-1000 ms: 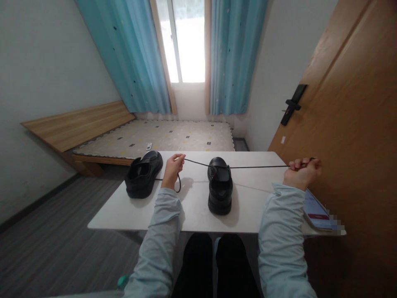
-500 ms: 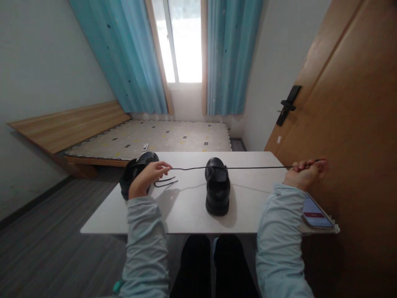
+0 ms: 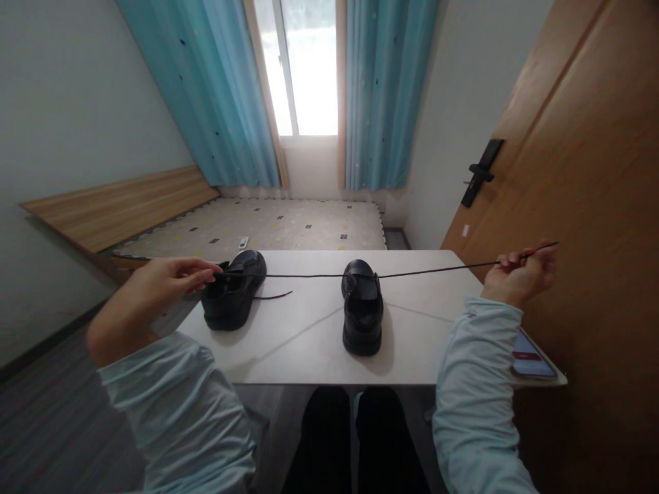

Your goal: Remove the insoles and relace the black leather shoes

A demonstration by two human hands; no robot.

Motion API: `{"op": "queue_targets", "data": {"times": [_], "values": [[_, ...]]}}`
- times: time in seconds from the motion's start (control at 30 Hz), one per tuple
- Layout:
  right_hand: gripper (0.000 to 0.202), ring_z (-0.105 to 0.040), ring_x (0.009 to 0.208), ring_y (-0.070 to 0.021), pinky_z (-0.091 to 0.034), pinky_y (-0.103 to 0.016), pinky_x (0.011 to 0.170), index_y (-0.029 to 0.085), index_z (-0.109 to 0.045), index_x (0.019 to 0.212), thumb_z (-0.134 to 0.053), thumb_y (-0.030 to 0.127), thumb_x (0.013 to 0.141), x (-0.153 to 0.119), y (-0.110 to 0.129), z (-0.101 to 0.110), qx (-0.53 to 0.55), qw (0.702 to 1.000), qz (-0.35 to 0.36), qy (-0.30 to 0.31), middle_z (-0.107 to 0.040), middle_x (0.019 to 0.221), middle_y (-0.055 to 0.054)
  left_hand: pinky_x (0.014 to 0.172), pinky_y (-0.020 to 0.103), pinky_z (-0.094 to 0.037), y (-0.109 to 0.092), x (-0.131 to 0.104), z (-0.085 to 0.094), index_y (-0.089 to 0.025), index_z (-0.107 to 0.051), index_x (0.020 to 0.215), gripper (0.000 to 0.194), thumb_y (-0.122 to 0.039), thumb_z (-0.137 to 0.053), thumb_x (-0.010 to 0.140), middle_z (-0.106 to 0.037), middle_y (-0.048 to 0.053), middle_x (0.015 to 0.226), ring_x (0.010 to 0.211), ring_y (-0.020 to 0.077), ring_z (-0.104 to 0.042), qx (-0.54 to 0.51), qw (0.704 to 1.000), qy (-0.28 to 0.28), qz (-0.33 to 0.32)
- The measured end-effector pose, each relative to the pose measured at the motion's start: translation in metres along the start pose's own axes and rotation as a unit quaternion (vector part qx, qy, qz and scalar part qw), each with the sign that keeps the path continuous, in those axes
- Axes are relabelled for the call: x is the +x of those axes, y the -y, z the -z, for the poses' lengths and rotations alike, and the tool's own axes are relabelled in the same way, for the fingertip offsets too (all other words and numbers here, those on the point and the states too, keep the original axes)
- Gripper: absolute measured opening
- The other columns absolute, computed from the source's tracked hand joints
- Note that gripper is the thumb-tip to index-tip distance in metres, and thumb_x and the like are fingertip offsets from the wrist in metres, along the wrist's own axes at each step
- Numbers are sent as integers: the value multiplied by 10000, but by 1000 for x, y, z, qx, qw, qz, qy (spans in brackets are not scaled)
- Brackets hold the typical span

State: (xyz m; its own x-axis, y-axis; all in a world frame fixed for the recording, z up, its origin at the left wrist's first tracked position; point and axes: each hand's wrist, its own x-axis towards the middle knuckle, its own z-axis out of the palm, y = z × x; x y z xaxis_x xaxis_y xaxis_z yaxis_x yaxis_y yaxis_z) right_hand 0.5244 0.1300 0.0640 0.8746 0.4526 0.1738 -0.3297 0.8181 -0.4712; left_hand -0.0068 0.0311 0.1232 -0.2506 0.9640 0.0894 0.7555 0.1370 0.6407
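Note:
A black shoe [image 3: 362,315] stands on the white table, toe away from me, with a black lace [image 3: 309,276] stretched out from both its sides. My left hand [image 3: 193,274] pinches the lace's left end, out by a second black shoe [image 3: 231,295] at the table's left. On the right, my right hand [image 3: 522,271] is closed on the other end, whose tip sticks out past the fingers. A loose lace end [image 3: 275,296] lies beside the second shoe.
A phone [image 3: 533,357] lies at the table's [image 3: 309,357] right corner. Beyond the table is a bed [image 3: 288,223] with a small white object [image 3: 244,242] on it. A wooden door [image 3: 581,171] stands at the right.
My left hand has moved far to the left, pulling out a longer stretch of lace and uncovering the second shoe. My right hand has moved slightly right and up.

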Motion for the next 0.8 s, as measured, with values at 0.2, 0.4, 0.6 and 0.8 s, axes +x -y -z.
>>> {"op": "queue_targets", "data": {"times": [0.2,0.4,0.6,0.8], "values": [[193,-407,407,-46,-306,-161,391,199,-492,733,-428,106,890,3,9,-25,-31,999,-8,36,-441,571,73,534,224,-376,-15,-12,9,-264,-691,753,200,-422,-587,687,-671,-35,609,636,179,-617,121,981,-151,12],[206,-464,412,-64,-364,-182,423,195,-501,746,-407,95,899,1,19,-58,-69,989,-3,133,-467,560,77,593,226,-491,-50,-16,9,-257,-712,842,145,-289,-589,773,-674,-50,645,665,140,-650,71,939,-337,-27],[160,-516,465,-52,-395,-182,463,148,-558,715,-505,84,852,-13,21,-98,-85,969,-11,230,-551,594,53,618,263,-582,-96,25,-19,-127,-662,939,198,-191,-634,754,-696,13,782,681,109,-672,-253,869,-339,-257],[61,-411,382,-28,-229,-166,334,119,-627,715,-648,100,769,-45,15,-122,-155,925,-24,346,-554,532,51,642,258,-583,-139,49,-64,-177,-597,733,177,-232,-751,665,-635,-40,711,688,92,-637,-413,836,-210,-293]]}}
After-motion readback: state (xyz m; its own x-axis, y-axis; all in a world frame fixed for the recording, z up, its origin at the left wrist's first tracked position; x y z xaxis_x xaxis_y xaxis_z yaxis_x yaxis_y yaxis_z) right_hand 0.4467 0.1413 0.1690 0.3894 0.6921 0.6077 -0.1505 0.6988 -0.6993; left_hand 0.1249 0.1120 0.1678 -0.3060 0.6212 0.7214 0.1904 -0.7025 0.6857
